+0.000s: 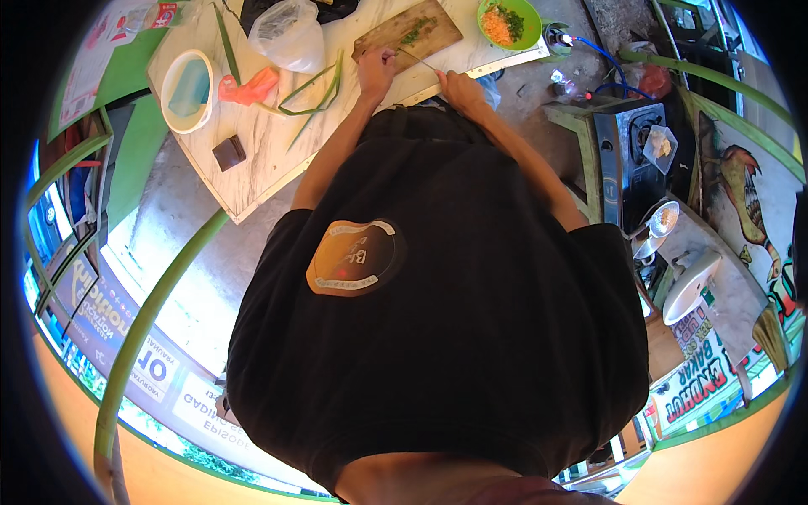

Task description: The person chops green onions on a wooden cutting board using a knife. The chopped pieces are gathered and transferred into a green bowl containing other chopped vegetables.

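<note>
A wooden cutting board [382,39] lies at the far edge of the view, with chopped greens [418,30] on it. My right hand [462,89] grips the handle of a knife [415,58], whose thin blade points left over the board's near edge. My left hand [377,63] rests at the board's near left corner, fingers bent, close to the blade tip. Whether those fingers pinch anything is too small to see. Right of the board stands a green bowl [535,30] with shredded orange vegetable [495,26] and chopped greens in separate heaps.
On the marble-patterned table [252,177] are long green onion leaves [328,95], a red plastic bag [249,87], a white plastic bag [290,35], a white tub [165,95] and a dark square object [229,153]. A gas stove [622,148] stands at right.
</note>
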The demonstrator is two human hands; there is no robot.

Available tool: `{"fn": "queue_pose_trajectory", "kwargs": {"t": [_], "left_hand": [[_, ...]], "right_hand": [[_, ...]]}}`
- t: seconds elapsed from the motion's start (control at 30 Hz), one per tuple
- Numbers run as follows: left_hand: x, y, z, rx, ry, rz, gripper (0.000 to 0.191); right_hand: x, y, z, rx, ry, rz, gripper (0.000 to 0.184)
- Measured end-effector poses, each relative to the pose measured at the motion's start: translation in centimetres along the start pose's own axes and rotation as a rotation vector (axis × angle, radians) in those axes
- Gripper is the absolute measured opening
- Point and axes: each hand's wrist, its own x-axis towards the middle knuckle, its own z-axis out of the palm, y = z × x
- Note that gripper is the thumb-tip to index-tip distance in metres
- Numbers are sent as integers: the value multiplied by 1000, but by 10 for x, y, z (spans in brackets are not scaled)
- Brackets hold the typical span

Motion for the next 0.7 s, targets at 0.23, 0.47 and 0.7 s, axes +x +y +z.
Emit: {"fn": "queue_pose_trajectory", "kwargs": {"t": [0.23, 0.47, 0.7], "left_hand": [[1, -11, 2, -3, 39, 29, 8], [2, -7, 4, 25, 44, 43, 12], [3, -5, 2, -18, 13, -4, 8]], "right_hand": [[3, -7, -3, 76, 6, -1, 62], [2, -4, 0, 16, 5, -38, 63], [11, -19, -8, -97, -24, -47, 62]]}}
